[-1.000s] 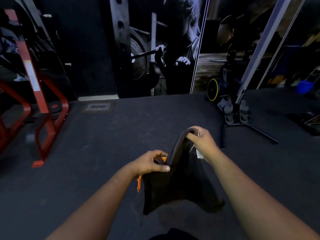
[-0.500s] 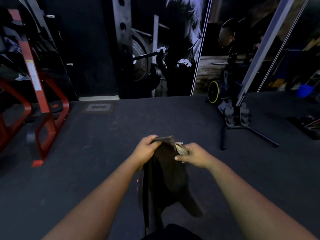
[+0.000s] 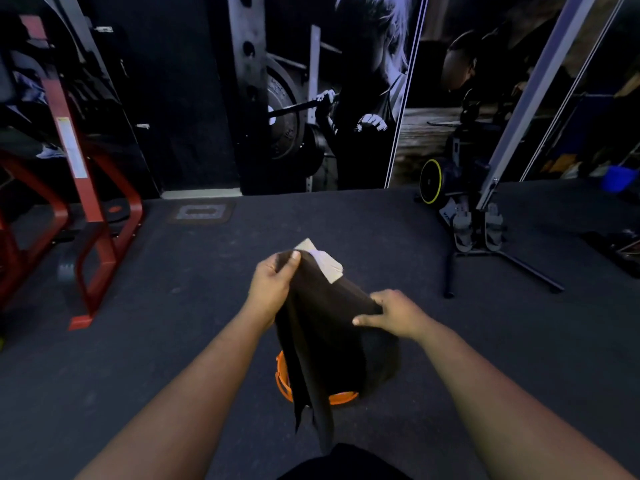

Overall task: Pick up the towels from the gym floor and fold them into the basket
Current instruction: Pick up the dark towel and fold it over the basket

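A black towel (image 3: pixel 325 337) with a pale label at its top hangs in the air in front of me. My left hand (image 3: pixel 273 285) pinches its upper corner next to the label. Lower and to the right, my right hand (image 3: pixel 394 315) grips the towel's right edge. The cloth droops down over an orange basket (image 3: pixel 339 398) on the floor, and only the basket's left side and front rim show beneath it.
Dark rubber gym floor (image 3: pixel 173 323) spreads all round. A red machine frame (image 3: pixel 93 237) stands at the left. A black stand with legs (image 3: pixel 485 251) and a yellow-rimmed wheel (image 3: pixel 431 181) sit at the right. A wall poster is behind.
My left hand has risen to the towel's top corner. My right hand has slid down and right along the edge, spreading the towel. The orange basket now shows below it.
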Demonstrator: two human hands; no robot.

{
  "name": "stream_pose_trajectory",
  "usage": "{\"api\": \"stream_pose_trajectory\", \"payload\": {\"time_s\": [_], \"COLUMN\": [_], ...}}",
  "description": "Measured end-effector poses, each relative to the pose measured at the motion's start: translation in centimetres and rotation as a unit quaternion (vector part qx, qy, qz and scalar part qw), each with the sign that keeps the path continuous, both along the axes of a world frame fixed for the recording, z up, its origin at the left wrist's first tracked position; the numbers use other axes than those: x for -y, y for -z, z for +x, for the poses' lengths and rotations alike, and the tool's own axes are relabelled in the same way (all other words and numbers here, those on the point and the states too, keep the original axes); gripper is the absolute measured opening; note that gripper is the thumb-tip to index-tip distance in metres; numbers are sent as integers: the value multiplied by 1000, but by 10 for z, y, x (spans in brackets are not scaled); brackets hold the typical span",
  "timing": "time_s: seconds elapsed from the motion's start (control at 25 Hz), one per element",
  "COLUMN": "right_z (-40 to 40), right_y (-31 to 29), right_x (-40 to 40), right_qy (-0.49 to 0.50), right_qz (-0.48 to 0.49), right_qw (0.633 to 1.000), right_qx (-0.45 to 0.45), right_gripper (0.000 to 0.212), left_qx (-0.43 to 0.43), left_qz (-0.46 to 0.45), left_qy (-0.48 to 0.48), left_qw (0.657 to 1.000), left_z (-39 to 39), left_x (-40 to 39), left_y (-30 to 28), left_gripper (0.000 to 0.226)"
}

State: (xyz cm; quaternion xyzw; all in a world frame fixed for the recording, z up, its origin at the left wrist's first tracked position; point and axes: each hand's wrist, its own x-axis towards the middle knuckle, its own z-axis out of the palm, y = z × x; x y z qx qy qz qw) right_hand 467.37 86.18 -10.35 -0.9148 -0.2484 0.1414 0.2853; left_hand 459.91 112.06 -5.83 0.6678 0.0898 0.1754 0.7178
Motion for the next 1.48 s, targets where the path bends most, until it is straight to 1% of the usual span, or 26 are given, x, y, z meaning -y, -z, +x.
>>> {"api": "stream_pose_trajectory", "payload": {"time_s": [0.08,0.16,0.24,0.32,0.4,0.44,0.52,0.56,0.6,0.68,0.72,0.76,0.8,0.84,0.92,0.96,1.04,1.08,1.12,1.2,1.28,1.32,1.36,1.4,1.44,1.48], "right_z": [2,1,1,1,-2,-4,-10,-10,-8,0,3,3,5,6,4,0,-7,-10,-14,-21,-25,-26,-24,-22,-18,-13], "right_y": [10,15,14,13,15,17,17,17,16,12,10,6,6,8,11,13,9,6,3,-3,-11,-16,-17,-17,-14,-9], "right_x": [18,34,47,54,51,47,38,35,35,43,48,51,52,52,47,43,35,29,23,13,7,5,4,2,1,0], "right_qy": [24,71,118,145,161,176,215,228,233,222,235,262,287,296,283,281,275,260,241,199,146,116,89,68,59,57], "right_qz": [-75,-87,-76,-35,37,92,208,226,197,13,-75,-120,-117,-80,66,137,258,302,338,400,425,414,382,326,235,121], "right_qw": [997,993,990,989,986,980,951,943,950,975,969,957,950,952,957,949,922,910,899,876,868,874,891,922,962,991], "right_qx": [26,34,33,25,10,-17,-82,-93,-71,10,27,31,25,12,-23,-39,-83,-113,-141,-182,-213,-229,-228,-198,-124,-25], "right_gripper": [38,32,34,37,31,24,16,17,18,25,32,38,43,45,46,42,23,12,11,16,21,27,36,43,46,43], "left_qx": [4,-5,-19,-36,-55,-63,-74,-73,-68,-60,-58,-57,-62,-74,-105,-116,-115,-107,-100,-92,-86,-84,-83,-83,-84,-88], "left_qz": [4,-6,-30,-46,-45,-47,-67,-76,-77,-71,-72,-74,-75,-78,-87,-91,-93,-96,-99,-96,-82,-76,-71,-67,-68,-73], "left_qy": [-66,-131,-196,-238,-252,-252,-244,-243,-251,-290,-306,-315,-318,-314,-296,-282,-261,-247,-232,-196,-161,-140,-119,-100,-83,-66], "left_qw": [998,991,980,970,965,964,965,964,962,952,948,944,943,943,946,948,954,958,962,971,980,984,987,989,991,991], "left_z": [2,4,4,4,5,5,5,5,4,3,2,2,1,1,4,4,5,5,5,5,7,8,8,6,4,1], "left_x": [-19,-41,-61,-72,-74,-72,-69,-68,-69,-74,-77,-80,-81,-81,-82,-79,-73,-67,-62,-51,-44,-41,-38,-35,-32,-29], "left_y": [4,13,24,33,44,48,55,57,58,57,57,58,59,61,68,68,68,67,68,69,71,70,68,66,65,66], "left_gripper": [17,16,19,21,21,20,18,18,18,16,15,14,13,12,13,14,17,18,19,21,22,19,16,17,19,19]}}
